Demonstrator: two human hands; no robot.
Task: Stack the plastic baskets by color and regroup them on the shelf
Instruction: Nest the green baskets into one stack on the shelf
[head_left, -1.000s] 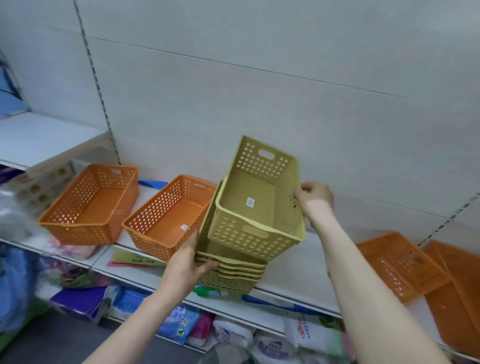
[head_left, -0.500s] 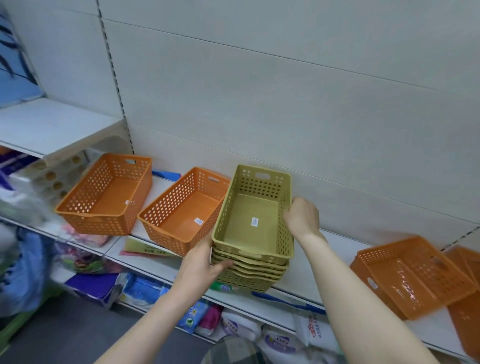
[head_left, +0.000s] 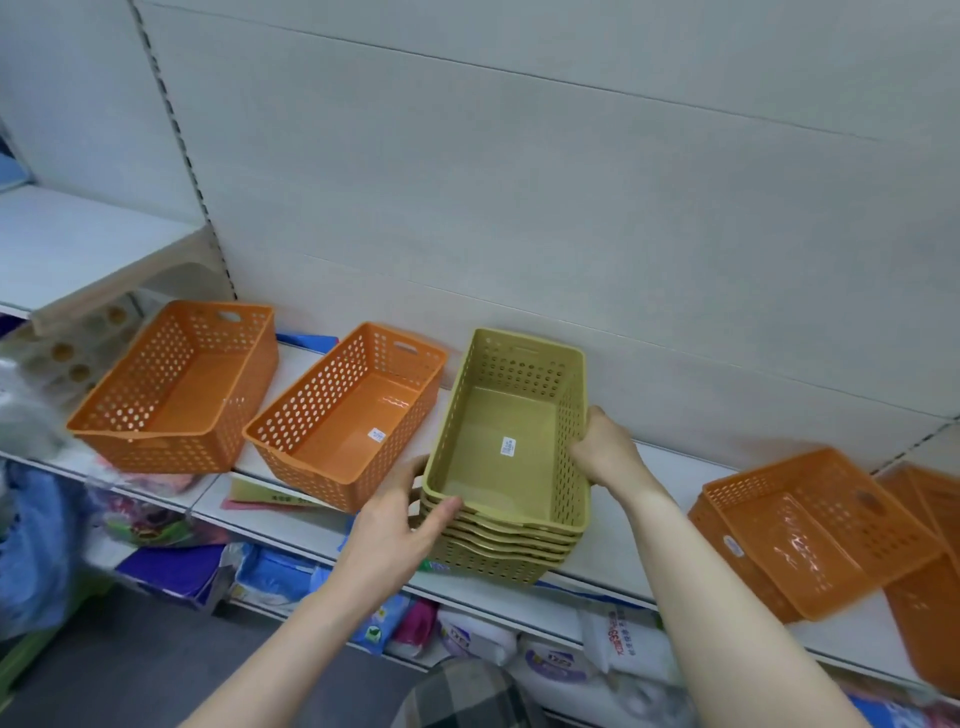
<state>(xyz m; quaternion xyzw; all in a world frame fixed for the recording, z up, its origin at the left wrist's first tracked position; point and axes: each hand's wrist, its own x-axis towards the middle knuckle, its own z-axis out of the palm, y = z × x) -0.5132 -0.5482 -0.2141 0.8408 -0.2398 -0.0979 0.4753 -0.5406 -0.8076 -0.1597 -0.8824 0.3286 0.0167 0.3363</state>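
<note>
The left hand grasps the near left corner of the green basket stack, and the right hand grasps its right wall. The stack stands on the shelf, just beside an orange basket. Further left stands another orange basket, and at the right lie more orange baskets, perhaps nested.

Perforated glossy plastic baskets; matt shelf.

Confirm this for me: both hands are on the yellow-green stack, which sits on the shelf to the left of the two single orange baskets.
Not quite. The head view shows the yellow-green stack sitting to the right of the two single orange baskets, not to their left. The rest holds: the left hand and right hand are both on the stack, and it sits on the shelf.
</note>
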